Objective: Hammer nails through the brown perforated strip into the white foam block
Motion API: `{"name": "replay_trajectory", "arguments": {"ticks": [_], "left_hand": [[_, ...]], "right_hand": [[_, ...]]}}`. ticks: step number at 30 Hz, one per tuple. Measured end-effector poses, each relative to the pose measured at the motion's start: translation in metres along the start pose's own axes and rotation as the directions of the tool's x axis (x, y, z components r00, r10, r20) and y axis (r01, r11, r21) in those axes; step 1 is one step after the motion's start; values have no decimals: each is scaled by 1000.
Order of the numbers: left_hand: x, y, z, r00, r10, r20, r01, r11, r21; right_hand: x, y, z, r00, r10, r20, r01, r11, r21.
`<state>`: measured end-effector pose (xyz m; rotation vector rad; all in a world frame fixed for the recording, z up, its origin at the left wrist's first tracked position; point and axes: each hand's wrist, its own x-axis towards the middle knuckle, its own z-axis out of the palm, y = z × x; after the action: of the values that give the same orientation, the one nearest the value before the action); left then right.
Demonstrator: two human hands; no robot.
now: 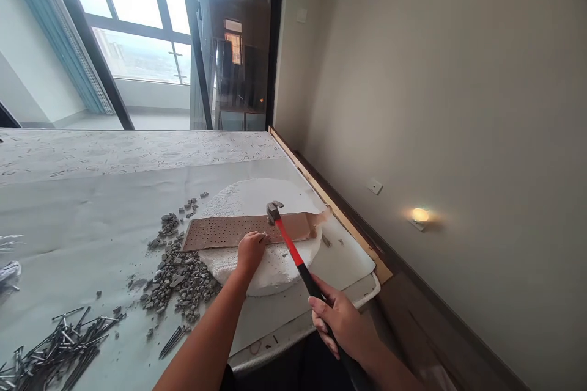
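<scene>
My right hand (337,317) is wrapped round the black grip of a claw hammer (290,243) with a red-and-black handle. The steel hammer head hangs just above a brown board (229,232) dotted with rows of small holes. On that board my left hand (252,253) pinches a nail (263,237), of which only a small part shows between the fingertips. Beneath the board lies a round white foam slab (270,278). The board's right end looks plain and free of holes, with a torn edge.
Grey gravel (177,281) is scattered left of the slab. A heap of long nails (64,342) fills the lower left, and a few more nails (172,341) lie nearer me. A clear plastic bag (10,272) sits at the left edge. The table meets a wall (435,104) on the right.
</scene>
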<state>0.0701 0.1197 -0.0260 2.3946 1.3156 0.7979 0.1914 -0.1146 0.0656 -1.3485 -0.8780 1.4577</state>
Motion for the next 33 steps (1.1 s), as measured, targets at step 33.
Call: {"name": "replay_trajectory", "arguments": {"ticks": [33], "left_hand": [[-6, 2, 1, 999, -26, 23, 25, 999, 22]], "right_hand": [[8, 5, 6, 999, 24, -30, -24, 1000, -10]]}}
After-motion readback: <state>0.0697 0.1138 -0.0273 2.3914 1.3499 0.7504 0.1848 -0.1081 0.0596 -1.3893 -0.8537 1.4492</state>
